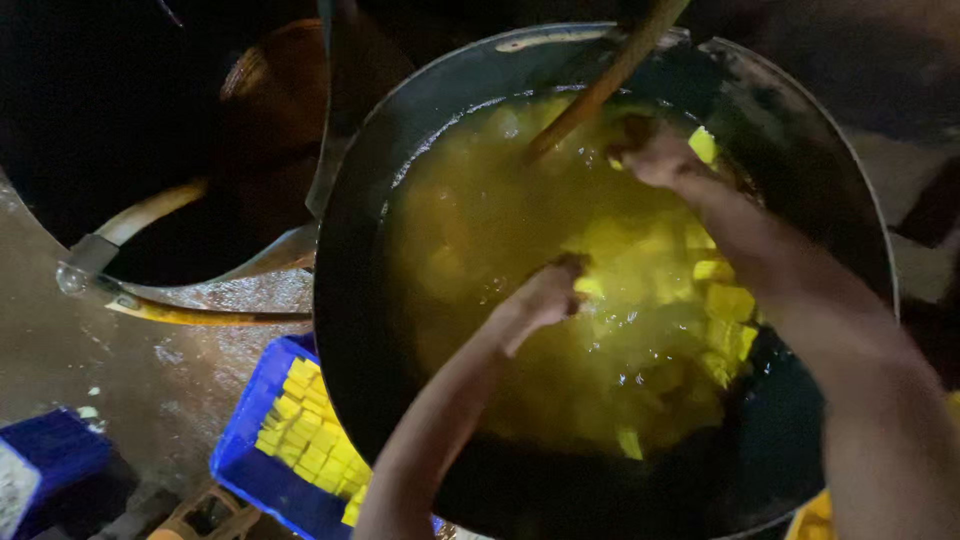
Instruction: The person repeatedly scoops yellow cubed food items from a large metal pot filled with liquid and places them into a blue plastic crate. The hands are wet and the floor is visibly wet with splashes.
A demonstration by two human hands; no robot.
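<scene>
- Big dark wok (420, 120) fills most of the view, seen from above, holding yellow liquid (480, 230).
- Yellow cubes (725, 300) float in the liquid, bunched mostly on the wok's right side and toward the near edge.
- Left hand (540, 295) reaches in from below, over the middle of the wok, right at the liquid surface.
- Left fingers curled in around a small yellow cube (590, 287) at their tips; looks closed on it, but blur keeps the grip itself unclear.
- Right hand (660, 160) reaches in from the right, over the far side of the wok, fingers bunched together, touching the surface next to more cubes.
- Whether the right hand holds anything: cannot tell, fingertips blurred and partly in the liquid.
- One bright cube (703, 145) sits just beside the right hand's knuckles.
- Wooden stick (600, 85) slants in from the top edge, lower end in the liquid near the right hand; neither hand is on it.
- Blue crate (255, 455) at lower left, partly under the wok rim, packed with rows of yellow cubes.
- Second blue crate (55, 450) at far left, well apart from the hands.
- Another dark pan (150, 150) at upper left, mostly in shadow.
</scene>
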